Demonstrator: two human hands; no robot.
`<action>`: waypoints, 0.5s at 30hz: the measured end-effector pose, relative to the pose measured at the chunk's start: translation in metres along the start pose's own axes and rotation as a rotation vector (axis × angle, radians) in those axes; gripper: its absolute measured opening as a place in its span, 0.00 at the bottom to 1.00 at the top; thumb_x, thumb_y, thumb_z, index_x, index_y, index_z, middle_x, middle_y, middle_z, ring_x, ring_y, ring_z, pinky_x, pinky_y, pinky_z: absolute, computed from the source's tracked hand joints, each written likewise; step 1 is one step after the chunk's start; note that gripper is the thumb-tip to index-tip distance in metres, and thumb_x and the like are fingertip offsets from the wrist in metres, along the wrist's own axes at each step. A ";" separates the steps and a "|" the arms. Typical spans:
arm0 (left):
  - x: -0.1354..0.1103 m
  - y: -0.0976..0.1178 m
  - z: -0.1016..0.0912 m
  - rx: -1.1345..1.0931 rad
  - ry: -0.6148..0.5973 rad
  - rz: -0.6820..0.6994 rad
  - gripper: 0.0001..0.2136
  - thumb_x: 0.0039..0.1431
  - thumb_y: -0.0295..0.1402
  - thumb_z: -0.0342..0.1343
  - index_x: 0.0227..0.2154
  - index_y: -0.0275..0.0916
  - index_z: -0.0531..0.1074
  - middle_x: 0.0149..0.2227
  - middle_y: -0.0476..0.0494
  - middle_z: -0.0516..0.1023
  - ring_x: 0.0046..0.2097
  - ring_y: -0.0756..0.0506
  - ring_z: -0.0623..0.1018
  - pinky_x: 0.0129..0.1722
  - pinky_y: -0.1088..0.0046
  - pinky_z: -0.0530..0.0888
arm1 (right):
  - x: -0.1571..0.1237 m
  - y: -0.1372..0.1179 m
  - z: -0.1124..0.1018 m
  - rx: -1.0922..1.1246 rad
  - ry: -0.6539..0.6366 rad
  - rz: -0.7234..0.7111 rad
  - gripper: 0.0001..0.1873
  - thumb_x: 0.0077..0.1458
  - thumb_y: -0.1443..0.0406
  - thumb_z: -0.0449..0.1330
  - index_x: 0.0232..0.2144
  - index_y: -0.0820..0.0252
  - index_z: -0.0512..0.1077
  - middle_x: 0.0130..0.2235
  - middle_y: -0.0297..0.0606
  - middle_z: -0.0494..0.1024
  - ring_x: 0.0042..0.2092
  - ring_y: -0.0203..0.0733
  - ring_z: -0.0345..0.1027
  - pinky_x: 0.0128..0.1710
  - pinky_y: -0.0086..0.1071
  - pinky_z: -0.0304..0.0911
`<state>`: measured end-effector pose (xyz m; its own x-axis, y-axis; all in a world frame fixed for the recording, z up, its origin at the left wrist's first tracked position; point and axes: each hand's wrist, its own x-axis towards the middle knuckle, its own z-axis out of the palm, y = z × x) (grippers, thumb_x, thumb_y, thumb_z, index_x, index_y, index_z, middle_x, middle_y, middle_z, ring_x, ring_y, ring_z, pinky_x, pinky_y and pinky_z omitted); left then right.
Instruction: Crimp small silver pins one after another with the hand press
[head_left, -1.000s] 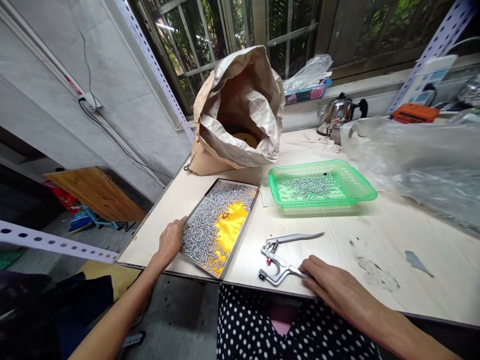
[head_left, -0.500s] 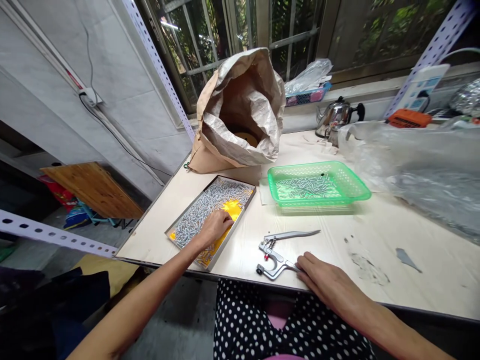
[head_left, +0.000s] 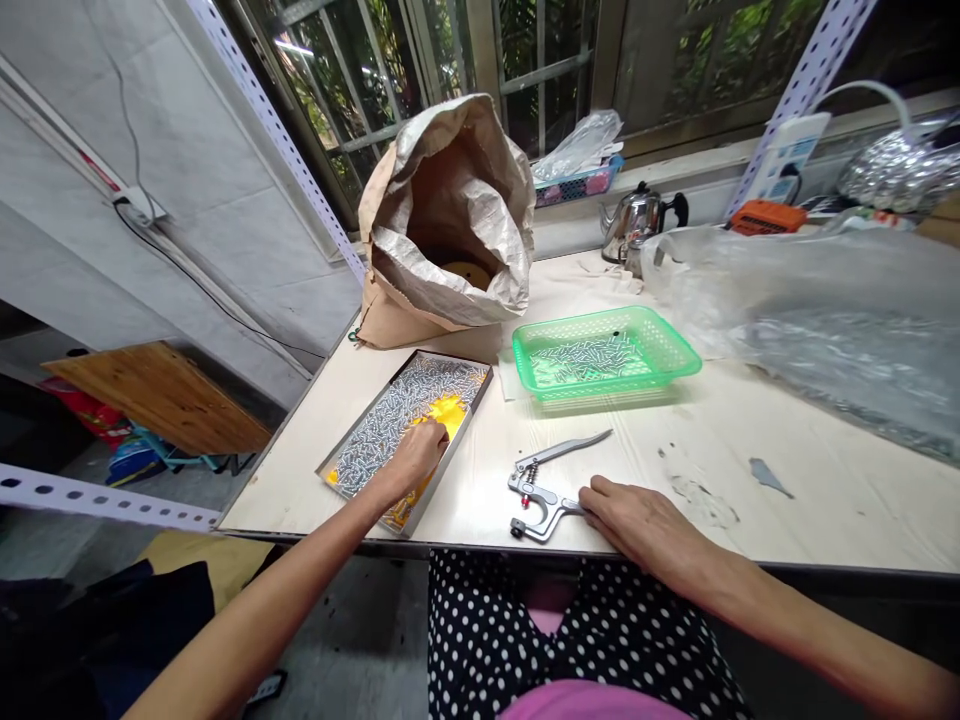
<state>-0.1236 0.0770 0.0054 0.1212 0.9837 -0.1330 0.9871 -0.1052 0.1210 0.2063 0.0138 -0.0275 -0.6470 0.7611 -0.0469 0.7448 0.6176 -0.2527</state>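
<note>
My left hand [head_left: 420, 455] is over the shallow tray [head_left: 337, 436], its fingers curled together at the bare yellow patch; whatever they hold is hidden. Many small silvery metal pieces [head_left: 390, 410], like short pins or screws, cover much of the tray's yellow bottom. My right hand [head_left: 649, 520] lies on the table, closed over the lower handle of metal snap pliers [head_left: 547, 505]. The upper handle stands apart from it, with a spring between and the curved jaw pointing left. A green plastic basket [head_left: 607, 385] with more of the metal pieces sits behind the pliers.
A big open paper sack [head_left: 390, 290] stands at the back left. Against the window side are a metal kettle [head_left: 634, 220] and an orange object [head_left: 766, 217]. A large clear plastic bag [head_left: 825, 300] covers the right side. A grey scrap [head_left: 769, 476] lies near my right hand.
The view has shifted a little, so most things on the table appear further left. My left hand stays at the tray with its fingers curled, and my right hand remains on the pliers.
</note>
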 end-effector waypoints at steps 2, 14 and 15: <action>-0.003 0.000 -0.005 0.000 0.013 -0.014 0.10 0.56 0.23 0.50 0.27 0.33 0.76 0.33 0.38 0.79 0.36 0.44 0.76 0.37 0.72 0.68 | -0.001 0.003 0.002 -0.004 0.016 -0.005 0.09 0.62 0.72 0.49 0.33 0.57 0.66 0.35 0.37 0.72 0.33 0.42 0.70 0.29 0.34 0.55; -0.046 0.095 0.013 -0.864 -0.198 -0.211 0.10 0.50 0.38 0.59 0.27 0.34 0.76 0.19 0.52 0.70 0.20 0.53 0.66 0.21 0.77 0.62 | -0.001 0.001 -0.010 -0.038 -0.029 -0.033 0.10 0.63 0.72 0.48 0.38 0.58 0.68 0.36 0.38 0.71 0.34 0.41 0.66 0.30 0.33 0.52; -0.047 0.100 0.019 -0.865 -0.226 -0.216 0.12 0.49 0.39 0.59 0.27 0.33 0.76 0.17 0.53 0.69 0.20 0.53 0.65 0.21 0.77 0.60 | -0.001 0.001 -0.010 -0.044 -0.032 -0.025 0.09 0.63 0.72 0.48 0.38 0.58 0.68 0.36 0.38 0.71 0.34 0.41 0.66 0.30 0.33 0.51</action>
<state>-0.0290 0.0173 0.0053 0.0508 0.9077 -0.4166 0.5794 0.3129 0.7526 0.2091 0.0154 -0.0179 -0.6699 0.7389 -0.0724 0.7343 0.6451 -0.2113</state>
